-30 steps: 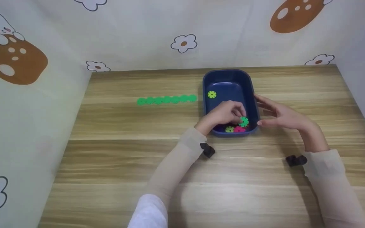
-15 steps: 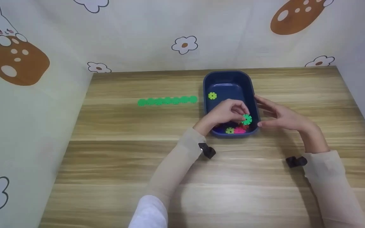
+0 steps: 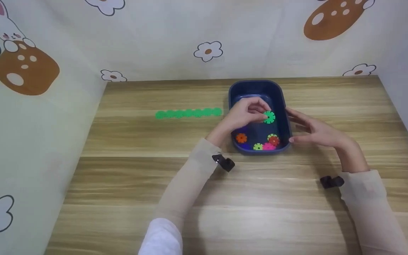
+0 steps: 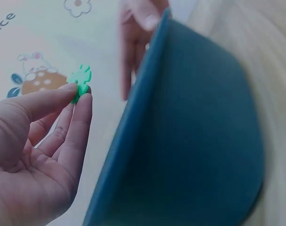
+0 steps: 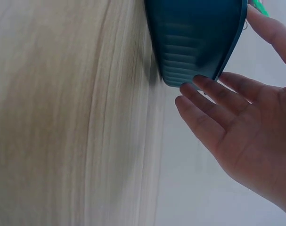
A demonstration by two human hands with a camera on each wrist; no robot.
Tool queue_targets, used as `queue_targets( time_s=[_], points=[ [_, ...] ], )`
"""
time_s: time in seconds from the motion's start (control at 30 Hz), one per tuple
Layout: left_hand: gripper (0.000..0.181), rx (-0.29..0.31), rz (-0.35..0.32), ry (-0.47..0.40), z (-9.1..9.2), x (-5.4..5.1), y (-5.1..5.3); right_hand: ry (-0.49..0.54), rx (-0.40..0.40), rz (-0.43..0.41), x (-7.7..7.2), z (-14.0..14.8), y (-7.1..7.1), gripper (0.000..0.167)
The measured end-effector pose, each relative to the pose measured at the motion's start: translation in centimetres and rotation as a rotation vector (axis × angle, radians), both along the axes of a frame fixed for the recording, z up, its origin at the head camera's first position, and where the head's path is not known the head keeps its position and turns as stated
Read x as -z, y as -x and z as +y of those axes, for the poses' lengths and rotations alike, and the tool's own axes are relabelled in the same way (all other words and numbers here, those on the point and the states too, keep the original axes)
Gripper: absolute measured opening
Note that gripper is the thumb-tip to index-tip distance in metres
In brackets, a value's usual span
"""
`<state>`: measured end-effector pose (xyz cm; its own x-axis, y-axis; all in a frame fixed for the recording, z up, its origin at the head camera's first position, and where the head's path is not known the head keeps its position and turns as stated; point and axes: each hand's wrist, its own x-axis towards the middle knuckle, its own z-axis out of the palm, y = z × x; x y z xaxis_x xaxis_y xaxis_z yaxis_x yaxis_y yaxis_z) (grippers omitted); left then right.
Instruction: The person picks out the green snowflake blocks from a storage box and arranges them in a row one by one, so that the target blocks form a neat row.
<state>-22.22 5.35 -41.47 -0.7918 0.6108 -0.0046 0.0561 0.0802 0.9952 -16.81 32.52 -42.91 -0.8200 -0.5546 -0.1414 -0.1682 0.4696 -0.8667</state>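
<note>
My left hand (image 3: 243, 114) pinches a green notched plastic disc (image 3: 269, 117) between thumb and fingertips, above the dark blue tray (image 3: 259, 130). In the left wrist view, that same disc (image 4: 82, 76) stands clear of the tray wall. On the other side my right hand (image 3: 317, 131) has its fingers spread against the tray's right wall, thumb apart from the others. Inside the tray lie an orange disc (image 3: 241, 138), a red disc (image 3: 274, 141) overlapping a yellow-green one, a pink disc (image 3: 268, 146) and another yellow-green disc (image 3: 258, 146). My left hand covers part of the tray.
Left of the tray, a straight row of several joined green discs (image 3: 188, 113) lies on the wooden table (image 3: 136, 177). A patterned cloth wall (image 3: 161, 46) rises behind the table's far edge, and another stands along the left.
My left hand has lifted the green disc up and away from the near end of the tray, uncovering the orange and red discs. My right hand stays at the tray's side.
</note>
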Motion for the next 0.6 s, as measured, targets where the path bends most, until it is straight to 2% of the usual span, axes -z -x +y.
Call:
queue_targets(
  time_s=[0.13,0.27,0.6],
  points=[
    [0.018,-0.071,-0.02,-0.005,-1.8,-0.8,0.6,0.013,-0.002,0.007,0.3,0.2,-0.1,0.09],
    [0.017,-0.156,-0.061,-0.007,-4.1,-1.0,1.3,0.019,-0.011,0.022,0.3,0.3,-0.1,0.09],
    [0.021,-0.333,-0.058,-0.003,-11.7,-1.5,2.9,0.05,-0.003,0.006,0.0,0.0,-0.2,0.09]
  ],
)
